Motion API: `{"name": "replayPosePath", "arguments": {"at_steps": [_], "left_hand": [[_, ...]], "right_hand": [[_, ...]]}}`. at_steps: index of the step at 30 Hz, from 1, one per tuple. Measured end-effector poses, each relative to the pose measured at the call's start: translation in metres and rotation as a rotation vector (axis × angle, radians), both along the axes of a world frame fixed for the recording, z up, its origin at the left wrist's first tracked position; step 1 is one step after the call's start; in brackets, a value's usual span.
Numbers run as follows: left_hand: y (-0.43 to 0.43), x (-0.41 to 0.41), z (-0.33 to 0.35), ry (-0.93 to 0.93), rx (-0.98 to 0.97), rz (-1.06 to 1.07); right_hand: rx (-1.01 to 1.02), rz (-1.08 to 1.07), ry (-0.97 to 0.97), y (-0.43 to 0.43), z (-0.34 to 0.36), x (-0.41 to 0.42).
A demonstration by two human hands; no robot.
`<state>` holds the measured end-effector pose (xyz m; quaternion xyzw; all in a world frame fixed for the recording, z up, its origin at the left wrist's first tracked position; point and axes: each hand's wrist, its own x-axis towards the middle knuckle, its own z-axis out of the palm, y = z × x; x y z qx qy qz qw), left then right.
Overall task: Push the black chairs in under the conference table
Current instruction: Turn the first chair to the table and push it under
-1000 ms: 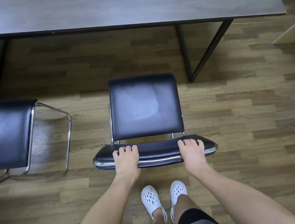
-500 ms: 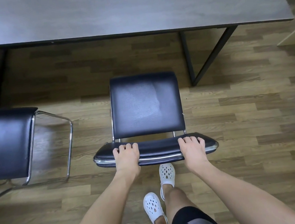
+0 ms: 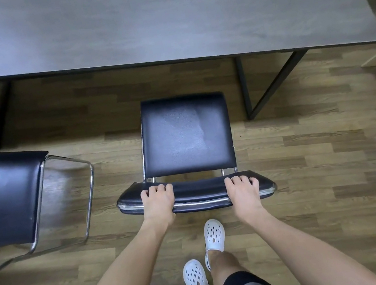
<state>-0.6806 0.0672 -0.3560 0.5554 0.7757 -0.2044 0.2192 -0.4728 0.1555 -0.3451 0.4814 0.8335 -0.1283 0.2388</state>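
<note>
**Closing the gap between chair and table**

Entry: compared with a second ago, the black chair (image 3: 185,135) sits nearer the conference table (image 3: 159,16). The strip of floor (image 3: 308,146) between the seat's front edge and the table edge is narrower. One white shoe (image 3: 213,234) is now ahead of the other shoe (image 3: 195,279), where they stood side by side before. We read that as a step forward behind the push.

Hands: well apart. The left hand (image 3: 158,202) and right hand (image 3: 241,189) each grip the backrest (image 3: 198,190) near its ends, fingers curled over the top. The grip has not shifted.

Position: the seat is still wholly outside the table edge, just left of the dark table leg (image 3: 243,87). Its path looks clear of that leg.

Meaning: the push is under way but not finished. We judge more forward travel is needed before the seat goes under.

Pending: a second black chair (image 3: 0,198) stands to the left, untouched and well short of the table.
</note>
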Motion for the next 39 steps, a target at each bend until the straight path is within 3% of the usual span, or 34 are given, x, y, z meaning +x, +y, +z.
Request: {"name": "replayPosePath", "arguments": {"at_steps": [32, 39], "left_hand": [[0.105, -0.053, 0.007, -0.031, 0.048, 0.015], [0.138, -0.080, 0.001, -0.002, 0.079, -0.022]], "right_hand": [[0.022, -0.008, 0.024, 0.100, 0.000, -0.053], [0.185, -0.070, 0.062, 0.130, -0.009, -0.077]]}}
